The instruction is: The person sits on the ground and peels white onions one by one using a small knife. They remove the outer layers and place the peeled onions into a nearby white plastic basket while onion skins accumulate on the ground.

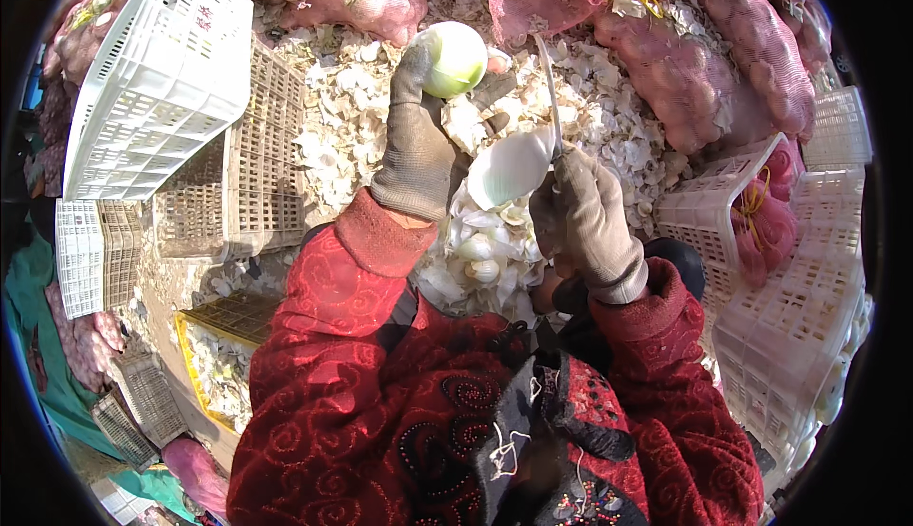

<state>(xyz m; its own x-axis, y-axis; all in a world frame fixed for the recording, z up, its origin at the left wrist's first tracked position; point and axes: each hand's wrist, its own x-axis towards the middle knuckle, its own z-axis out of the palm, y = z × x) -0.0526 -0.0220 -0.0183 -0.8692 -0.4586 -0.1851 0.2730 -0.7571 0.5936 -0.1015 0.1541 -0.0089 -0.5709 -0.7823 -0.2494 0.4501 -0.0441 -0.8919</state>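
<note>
My left hand (421, 126), in a dirty knitted work glove, holds a peeled pale green-white onion (455, 59) at the upper middle. Some dry skin hangs at the fingers below it. My right hand (585, 219), gloved too, grips a knife (548, 91) whose thin, narrow blade points up and away. A white, curved piece of onion layer (511, 168) is beside the knife, between the two hands; whether it is held or falling I cannot tell. Under the hands lies a heap of onion peelings (485, 255). The knife's handle is mostly hidden in the right glove.
Pink mesh sacks of onions (663, 76) lie beyond the peelings. White plastic crates (164, 91) are stacked at the left, more crates (792, 312) stand at the right, one with pink mesh sacks. A yellow-rimmed crate (187, 362) at lower left holds peelings.
</note>
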